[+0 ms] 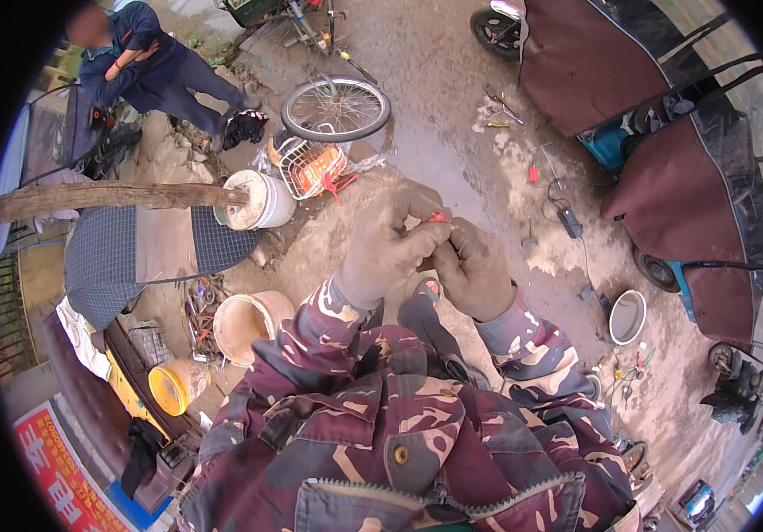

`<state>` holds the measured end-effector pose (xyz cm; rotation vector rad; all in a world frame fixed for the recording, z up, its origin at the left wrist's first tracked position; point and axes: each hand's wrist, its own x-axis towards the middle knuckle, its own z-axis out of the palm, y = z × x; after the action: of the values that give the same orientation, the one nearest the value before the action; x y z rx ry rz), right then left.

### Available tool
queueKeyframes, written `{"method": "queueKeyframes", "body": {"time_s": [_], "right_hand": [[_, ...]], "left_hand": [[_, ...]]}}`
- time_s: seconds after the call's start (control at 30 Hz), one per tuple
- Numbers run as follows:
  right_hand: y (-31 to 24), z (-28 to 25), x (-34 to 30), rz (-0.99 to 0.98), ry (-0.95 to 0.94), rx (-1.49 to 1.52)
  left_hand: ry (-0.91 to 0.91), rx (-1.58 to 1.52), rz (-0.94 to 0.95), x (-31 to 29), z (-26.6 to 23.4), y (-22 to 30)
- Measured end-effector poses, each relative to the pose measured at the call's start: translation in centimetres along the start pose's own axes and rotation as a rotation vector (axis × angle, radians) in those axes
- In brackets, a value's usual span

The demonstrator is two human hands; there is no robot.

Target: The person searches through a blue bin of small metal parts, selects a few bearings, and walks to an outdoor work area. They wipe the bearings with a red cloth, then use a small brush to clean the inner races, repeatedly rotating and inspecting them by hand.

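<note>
Fingers [427, 233] pinch red piece [437, 217], wheel [335, 109] well apart.

- Red piece [437, 216]: partly hidden between the left hand [383, 241] and right hand [474, 269], too small to identify
- Standing person [155, 66]: face blurred
- Red banner [58, 474]: cut off by the lower-left edge
- Metal pieces [197, 310]: too small to tell apart

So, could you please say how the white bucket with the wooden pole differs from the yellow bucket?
The white bucket looks nearly full, while the yellow bucket shows its hollow inside. The wooden pole meets the white bucket's top; none meets the yellow bucket. Both are round-rimmed.
</note>
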<state>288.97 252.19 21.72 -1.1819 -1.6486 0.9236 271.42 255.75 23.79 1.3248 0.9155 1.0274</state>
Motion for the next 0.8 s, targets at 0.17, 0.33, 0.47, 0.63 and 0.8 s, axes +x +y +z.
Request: {"method": "queueKeyframes", "body": {"time_s": [0.17, 0.33, 0.47, 0.63, 0.8], "right_hand": [[1.4, -0.1, -1.2, 0.021, -0.013, -0.109], [4.5, -1.4, -4.7, 0.177, -0.006, -0.181], [7.6, -4.4, -5.8, 0.321, 0.097, -0.161], [9.2, -8.2, -8.1, 0.629, 0.27, 0.185], [10.7, -11.3, -10.3, 0.672, 0.414, 0.225]], "left_hand": [[-0.011, -0.305, -0.029, 0.7, -0.3, 2.4], [0.101, -0.062, 0.251, 2.0, -4.1, 3.6], [0.028, 0.251, 0.04, -0.1, -6.1, 1.4], [0.111, 0.063, -0.246, -3.6, -8.2, -1.7], [0.223, -0.107, -0.224, -3.4, -9.6, -1.8]]}}
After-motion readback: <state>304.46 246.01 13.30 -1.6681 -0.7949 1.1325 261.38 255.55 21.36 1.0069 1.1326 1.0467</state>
